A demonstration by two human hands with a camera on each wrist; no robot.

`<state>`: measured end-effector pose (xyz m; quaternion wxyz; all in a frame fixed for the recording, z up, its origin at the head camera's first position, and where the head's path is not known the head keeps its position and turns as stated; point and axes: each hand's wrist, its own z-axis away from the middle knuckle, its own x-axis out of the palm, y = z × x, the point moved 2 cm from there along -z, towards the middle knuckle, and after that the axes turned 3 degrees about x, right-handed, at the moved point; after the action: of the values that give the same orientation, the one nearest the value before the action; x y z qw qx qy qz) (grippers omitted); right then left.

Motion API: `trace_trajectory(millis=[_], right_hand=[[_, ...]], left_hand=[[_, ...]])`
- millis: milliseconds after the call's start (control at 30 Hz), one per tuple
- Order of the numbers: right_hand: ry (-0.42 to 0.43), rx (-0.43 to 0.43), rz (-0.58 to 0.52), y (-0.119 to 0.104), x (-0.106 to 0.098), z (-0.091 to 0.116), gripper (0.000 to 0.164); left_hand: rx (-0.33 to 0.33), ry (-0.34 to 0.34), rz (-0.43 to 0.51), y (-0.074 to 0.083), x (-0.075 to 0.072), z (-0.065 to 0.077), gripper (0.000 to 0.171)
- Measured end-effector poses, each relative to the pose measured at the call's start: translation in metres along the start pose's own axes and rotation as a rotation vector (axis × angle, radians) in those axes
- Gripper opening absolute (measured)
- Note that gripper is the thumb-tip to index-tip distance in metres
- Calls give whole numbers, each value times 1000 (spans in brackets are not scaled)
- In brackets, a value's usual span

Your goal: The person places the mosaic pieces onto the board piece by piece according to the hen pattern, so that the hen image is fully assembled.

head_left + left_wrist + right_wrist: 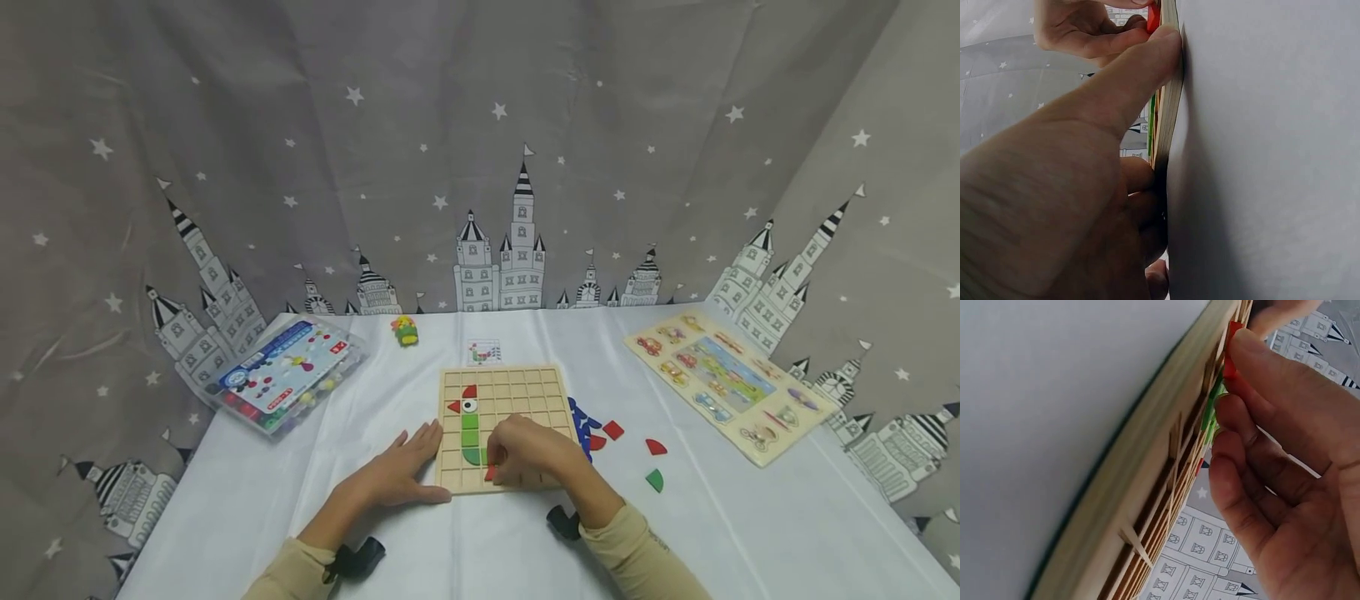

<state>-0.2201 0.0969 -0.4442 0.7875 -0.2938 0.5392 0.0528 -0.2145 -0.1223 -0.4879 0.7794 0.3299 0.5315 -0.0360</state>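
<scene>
The red piece [491, 473] was low over the wooden grid board [536, 392], by its near edge and just below the green pieces [469, 438]; whether it touched the wood I couldn't tell. It looked thin, light and stiff, hardly fragile, though its smooth faces might well have been a little slick. The edges seemed the best place to take it, leaving the underside free.

The right hand [528, 446] had it pinched between thumb and forefinger, closed down to the piece's own thickness. The piece sat right at the fingertips, most of it showing beyond them, while the other fingers curled loosely beneath.

The left hand [401, 471] gripped nothing: its fingers lay extended against the board's left side, thumb on the near corner. Off to the right lay blue pieces [581, 421] and a loose red square [613, 430].
</scene>
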Motion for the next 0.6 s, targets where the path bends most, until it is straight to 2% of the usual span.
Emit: trace_trajectory(millis=[600], right_hand=[[-12,23,-13,-4,5,8,12]], left_hand=[[-5,4,9,1,0,1,109]])
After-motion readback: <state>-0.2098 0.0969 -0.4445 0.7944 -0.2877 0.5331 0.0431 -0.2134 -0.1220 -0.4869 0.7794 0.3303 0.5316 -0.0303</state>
